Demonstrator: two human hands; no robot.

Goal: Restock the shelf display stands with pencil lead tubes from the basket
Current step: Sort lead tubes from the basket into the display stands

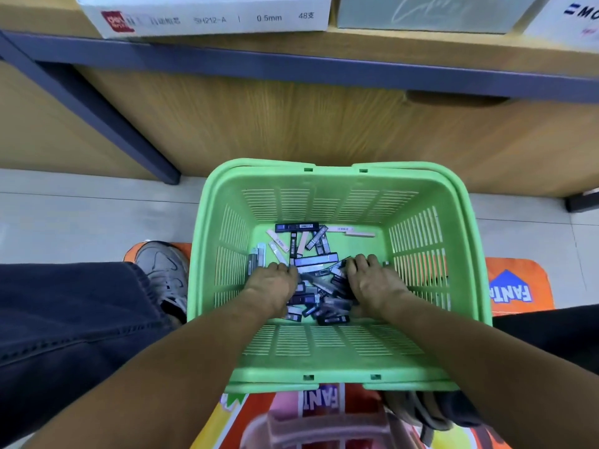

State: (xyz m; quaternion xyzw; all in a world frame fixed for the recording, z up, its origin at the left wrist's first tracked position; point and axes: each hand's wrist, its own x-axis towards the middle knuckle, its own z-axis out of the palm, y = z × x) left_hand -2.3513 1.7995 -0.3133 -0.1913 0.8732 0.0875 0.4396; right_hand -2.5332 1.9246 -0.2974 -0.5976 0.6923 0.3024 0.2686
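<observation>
The pencil lead tubes (316, 270) lie in a loose heap on the bottom of the green basket (340, 361), which stands on the floor just in front of the shelf (291, 59). Both of your hands are down inside the basket, one on each side of the heap. Your left hand (274, 285) has its fingers (283, 266) curled down into the tubes, and your right hand (372, 278) does the same from the other side; your own knuckles hide the fingertips, so I cannot tell if either hand already holds tubes or only rests on them.

I judge that you are now gathering a handful. To do this well, push the two hands toward each other so the tubes come together between them, then close the fingers under the bundle, not only on top. The tubes lie in many directions, so turn them parallel before you lift; a crossed bundle may slip apart. A few pale tubes (278, 244) and a dark one lie apart near the far wall of the basket; leave them for a later handful. Lift straight up and keep clear of the slotted walls. The white box (207, 17) marked 0.5mm sits on the shelf above.
</observation>
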